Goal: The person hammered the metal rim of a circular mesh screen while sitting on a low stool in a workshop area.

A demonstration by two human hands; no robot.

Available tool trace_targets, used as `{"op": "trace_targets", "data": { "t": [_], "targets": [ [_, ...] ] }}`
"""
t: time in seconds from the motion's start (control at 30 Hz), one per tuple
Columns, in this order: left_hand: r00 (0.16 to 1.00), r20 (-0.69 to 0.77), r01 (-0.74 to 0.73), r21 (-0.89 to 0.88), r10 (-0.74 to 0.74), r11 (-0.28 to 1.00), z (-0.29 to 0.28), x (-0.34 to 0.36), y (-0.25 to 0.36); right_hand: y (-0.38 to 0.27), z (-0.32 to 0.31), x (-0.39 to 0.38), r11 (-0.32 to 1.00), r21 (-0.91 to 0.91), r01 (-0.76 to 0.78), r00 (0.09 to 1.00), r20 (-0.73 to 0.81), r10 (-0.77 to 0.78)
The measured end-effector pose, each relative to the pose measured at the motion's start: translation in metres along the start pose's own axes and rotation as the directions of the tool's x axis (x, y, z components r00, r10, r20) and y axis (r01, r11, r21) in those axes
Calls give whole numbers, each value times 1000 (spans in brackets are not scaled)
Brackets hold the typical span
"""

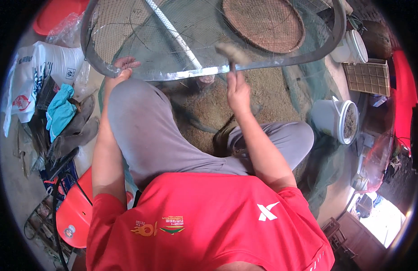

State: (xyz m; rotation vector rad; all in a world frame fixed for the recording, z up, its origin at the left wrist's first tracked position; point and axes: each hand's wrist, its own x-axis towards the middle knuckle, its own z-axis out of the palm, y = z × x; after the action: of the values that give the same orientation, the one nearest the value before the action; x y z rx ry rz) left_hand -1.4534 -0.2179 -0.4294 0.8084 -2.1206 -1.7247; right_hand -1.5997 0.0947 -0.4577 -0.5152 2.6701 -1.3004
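My left hand is closed round the left corner of a large net frame, a grey rounded rim strung with fine mesh. My right hand grips a hammer by its dark handle; its tan head is smeared by motion and lies over the rim. A white pole runs from the top edge down to the near rim, right of my left hand. Beneath that rim stands a round-ended block, partly hidden. My left knee rises under the frame's left corner.
Brown grain-like material covers green netting on the floor. Beyond the rim is a round woven tray. On the right stand a white bucket with dark contents, a lidded bucket and a crate. Left are a white sack and a red chair.
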Motion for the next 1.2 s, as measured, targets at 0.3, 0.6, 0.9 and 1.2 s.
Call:
{"op": "trace_targets", "data": {
  "t": [0.3, 0.6, 0.9, 1.2],
  "targets": [
    [998, -35, 50, -3, -50, 999, 13, 5, 4, 43, 24, -4, 950, -203, -238, 932, 228, 283],
    [987, -161, -28, -57, 19, 998, 38, 16, -4, 47, 24, -3, 946, -164, -281, 925, 218, 312],
    [805, 94, 594, -152, -586, 790, 60, 18, 2, 73, 27, -3, 944, -66, -322, 909, 256, 328],
    [884, -27, 453, -194, -466, 870, 39, 5, -7, 14, 5, -6, 973, 139, -186, 973, 162, 163]
  ]
}}
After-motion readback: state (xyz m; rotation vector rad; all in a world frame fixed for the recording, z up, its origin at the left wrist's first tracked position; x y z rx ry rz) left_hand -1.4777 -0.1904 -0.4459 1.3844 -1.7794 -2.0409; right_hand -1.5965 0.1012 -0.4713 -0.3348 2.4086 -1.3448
